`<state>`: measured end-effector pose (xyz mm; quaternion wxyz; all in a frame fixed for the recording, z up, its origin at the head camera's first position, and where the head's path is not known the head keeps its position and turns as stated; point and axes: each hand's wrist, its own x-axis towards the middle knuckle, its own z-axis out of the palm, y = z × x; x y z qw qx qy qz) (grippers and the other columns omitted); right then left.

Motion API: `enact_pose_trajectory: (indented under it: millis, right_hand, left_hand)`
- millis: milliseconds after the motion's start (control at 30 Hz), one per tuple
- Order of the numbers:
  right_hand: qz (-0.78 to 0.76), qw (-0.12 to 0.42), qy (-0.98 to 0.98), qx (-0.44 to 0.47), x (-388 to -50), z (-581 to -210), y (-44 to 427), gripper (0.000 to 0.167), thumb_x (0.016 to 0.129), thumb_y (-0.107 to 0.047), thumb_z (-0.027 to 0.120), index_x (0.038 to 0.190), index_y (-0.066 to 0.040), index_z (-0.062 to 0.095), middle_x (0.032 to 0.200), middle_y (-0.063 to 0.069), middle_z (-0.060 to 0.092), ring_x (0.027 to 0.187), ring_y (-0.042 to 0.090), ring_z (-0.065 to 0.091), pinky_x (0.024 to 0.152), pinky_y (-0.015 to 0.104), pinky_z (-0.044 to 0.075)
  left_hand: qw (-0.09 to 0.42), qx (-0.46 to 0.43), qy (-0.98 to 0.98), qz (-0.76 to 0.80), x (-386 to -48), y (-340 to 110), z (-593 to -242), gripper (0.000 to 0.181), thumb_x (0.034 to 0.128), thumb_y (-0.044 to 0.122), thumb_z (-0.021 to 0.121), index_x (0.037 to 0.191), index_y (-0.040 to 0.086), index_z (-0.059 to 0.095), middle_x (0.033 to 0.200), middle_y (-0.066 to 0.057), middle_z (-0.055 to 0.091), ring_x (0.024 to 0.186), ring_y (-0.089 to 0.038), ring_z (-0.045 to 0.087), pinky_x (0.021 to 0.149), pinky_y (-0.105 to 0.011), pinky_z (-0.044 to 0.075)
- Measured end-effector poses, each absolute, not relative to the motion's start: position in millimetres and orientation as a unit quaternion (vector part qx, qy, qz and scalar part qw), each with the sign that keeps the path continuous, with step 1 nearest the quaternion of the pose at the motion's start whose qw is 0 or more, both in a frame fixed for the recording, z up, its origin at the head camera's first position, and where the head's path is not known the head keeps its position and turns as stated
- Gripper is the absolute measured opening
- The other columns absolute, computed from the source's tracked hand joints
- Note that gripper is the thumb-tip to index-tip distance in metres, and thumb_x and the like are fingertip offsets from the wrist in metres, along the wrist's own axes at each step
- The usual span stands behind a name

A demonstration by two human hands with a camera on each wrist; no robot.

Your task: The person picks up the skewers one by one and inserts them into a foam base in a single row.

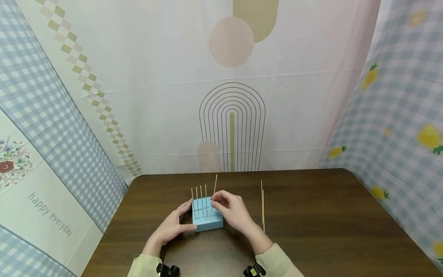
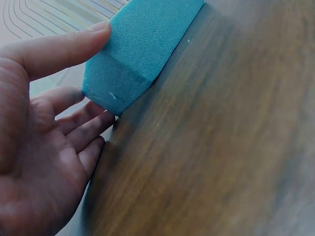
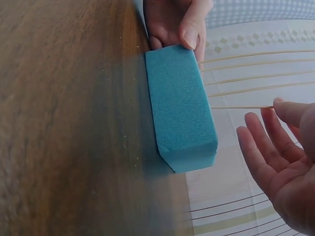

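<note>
A light blue foam block (image 1: 209,224) with rows of small holes on top sits on the table. Several thin wooden sticks (image 1: 201,196) stand upright in its left part. My left hand (image 1: 171,226) grips the block's left end, thumb at the near corner and fingers around the far side; in the left wrist view the thumb presses the block (image 2: 142,39). Between thumb and forefinger my right hand (image 1: 236,211) pinches another wooden stick (image 3: 242,107), slightly tilted, above the block. Its lower end reaches the block's top; the block's edge hides the exact contact in the right wrist view.
Loose wooden sticks (image 1: 263,209) lie on the brown table (image 1: 311,223), right of my right hand. A patterned white cloth (image 1: 166,115) hangs behind the table's far edge. Checked cloths (image 1: 391,154) hang at both sides.
</note>
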<state>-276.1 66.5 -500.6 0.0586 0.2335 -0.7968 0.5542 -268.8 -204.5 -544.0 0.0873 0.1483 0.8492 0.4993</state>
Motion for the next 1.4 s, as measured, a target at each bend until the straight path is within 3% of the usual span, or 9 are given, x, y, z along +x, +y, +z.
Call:
enact_pose_trajectory:
  millis: [433, 767, 1100, 1400]
  right_hand:
    - [0.529, 0.043, -0.811, 0.244, -276.1, -506.0, 64.1, 0.003, 0.103, -0.017, 0.076, 0.105, -0.016, 0.075, 0.096, -0.01, 0.073, 0.086, 0.01, 0.067, 0.079, 0.028, 0.056]
    - [0.491, 0.046, -0.831, 0.257, -276.8, -510.6, 63.4, 0.003, 0.1, -0.013, 0.078, 0.1, -0.011, 0.076, 0.092, -0.01, 0.073, 0.083, 0.006, 0.066, 0.075, 0.026, 0.054]
    - [0.475, 0.047, -0.841, 0.256, -276.0, -512.5, 60.7, 0.005, 0.099, -0.014, 0.079, 0.098, -0.012, 0.075, 0.087, -0.011, 0.072, 0.081, 0.003, 0.066, 0.074, 0.025, 0.055]
    - [0.452, 0.058, -0.853, 0.256, -274.9, -511.5, 59.4, 0.006, 0.098, -0.014, 0.081, 0.095, -0.014, 0.075, 0.086, -0.012, 0.072, 0.079, 0.002, 0.066, 0.074, 0.025, 0.056]
  left_hand:
    - [0.088, 0.153, 0.845, 0.504, -269.5, -204.7, -545.4, 0.102, 0.0882, 0.028, 0.09, 0.169, 0.006, 0.031, 0.174, -0.014, 0.029, 0.161, -0.04, 0.018, 0.125, -0.064, 0.017]
    - [0.096, 0.148, 0.841, 0.512, -267.7, -204.4, -546.1, 0.103, 0.088, 0.029, 0.09, 0.169, 0.007, 0.03, 0.174, -0.014, 0.028, 0.161, -0.04, 0.019, 0.124, -0.063, 0.018]
    - [0.084, 0.154, 0.847, 0.502, -266.2, -204.3, -545.7, 0.101, 0.0882, 0.027, 0.09, 0.168, 0.004, 0.033, 0.173, -0.017, 0.031, 0.16, -0.043, 0.021, 0.122, -0.066, 0.023]
    - [0.091, 0.149, 0.844, 0.507, -268.8, -204.9, -544.8, 0.102, 0.0882, 0.028, 0.09, 0.169, 0.007, 0.031, 0.174, -0.014, 0.029, 0.161, -0.039, 0.019, 0.124, -0.063, 0.02]
